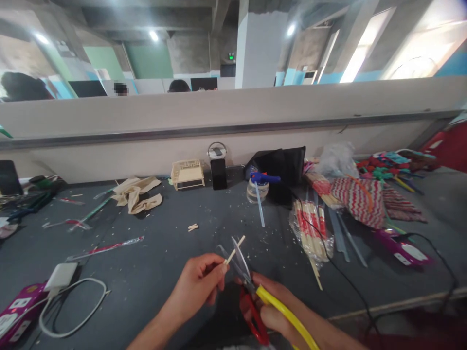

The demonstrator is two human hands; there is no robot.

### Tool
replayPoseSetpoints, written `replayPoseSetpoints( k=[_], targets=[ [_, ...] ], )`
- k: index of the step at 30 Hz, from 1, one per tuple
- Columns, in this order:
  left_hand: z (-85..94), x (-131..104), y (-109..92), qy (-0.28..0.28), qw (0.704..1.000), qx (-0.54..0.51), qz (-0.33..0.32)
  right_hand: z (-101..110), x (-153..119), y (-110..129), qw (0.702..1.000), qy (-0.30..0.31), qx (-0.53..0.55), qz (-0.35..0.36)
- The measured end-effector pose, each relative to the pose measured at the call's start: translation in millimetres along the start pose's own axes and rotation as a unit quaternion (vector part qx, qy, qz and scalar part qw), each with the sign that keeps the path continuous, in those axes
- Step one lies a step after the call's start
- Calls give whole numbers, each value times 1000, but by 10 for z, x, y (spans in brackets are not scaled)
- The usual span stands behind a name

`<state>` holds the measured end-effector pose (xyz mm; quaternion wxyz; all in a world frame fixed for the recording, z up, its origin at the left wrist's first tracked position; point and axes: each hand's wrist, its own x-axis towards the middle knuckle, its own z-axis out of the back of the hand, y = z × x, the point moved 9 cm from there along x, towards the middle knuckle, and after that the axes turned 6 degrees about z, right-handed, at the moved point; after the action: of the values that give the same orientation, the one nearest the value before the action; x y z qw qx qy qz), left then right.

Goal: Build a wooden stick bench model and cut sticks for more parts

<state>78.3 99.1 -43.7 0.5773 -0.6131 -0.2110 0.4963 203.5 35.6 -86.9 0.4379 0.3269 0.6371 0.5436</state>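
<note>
Between thumb and fingers, my left hand point(204, 277) pinches a thin wooden stick point(239, 241) that points up and to the right. My right hand point(272, 304) grips scissors point(277, 304) with one yellow and one red handle. Their blades are apart and the stick lies between them, close to my left fingertips. Further up the table lie a few short cut pieces of wood point(193, 227). At the back stands a small model bench point(188, 174) of pale wooden sticks.
A blue glue gun point(265, 178) rests on a glass jar point(257, 191). Packs of wooden sticks point(312, 226), a cable, and a purple power strip point(403, 249) lie right. Crumpled brown paper point(136, 194), wrappers and a white charger point(62, 276) lie left. A phone point(218, 174) stands by the low wall.
</note>
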Motion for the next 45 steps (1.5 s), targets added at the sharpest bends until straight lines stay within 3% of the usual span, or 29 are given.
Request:
replayPoseSetpoints(
  k=[7, 15, 27, 32, 37, 42, 45],
  targets=[
    [-81, 32, 20, 30, 999, 15, 11, 11, 42, 289, 995, -22, -100, 2],
    [-40, 31, 31, 30, 998, 45, 24, -8, 97, 259, 990, -7, -143, -1],
    [14, 71, -92, -17, 985, 168, -45, -72, 151, 204, 996, -1, -50, -80],
    [-21, 131, -65, 7, 986, 158, -45, -70, 161, 140, 991, -13, -30, -129],
    [-38, 223, 119, 22, 991, 130, -21, -129, 215, 13, 983, 21, -3, -182],
    [-138, 277, 438, 58, 988, 129, 63, -278, 171, -332, 960, 66, 62, -265],
    [-200, 286, 629, 76, 984, 116, 112, -342, 80, -480, 944, 47, 102, -310]
  ],
)
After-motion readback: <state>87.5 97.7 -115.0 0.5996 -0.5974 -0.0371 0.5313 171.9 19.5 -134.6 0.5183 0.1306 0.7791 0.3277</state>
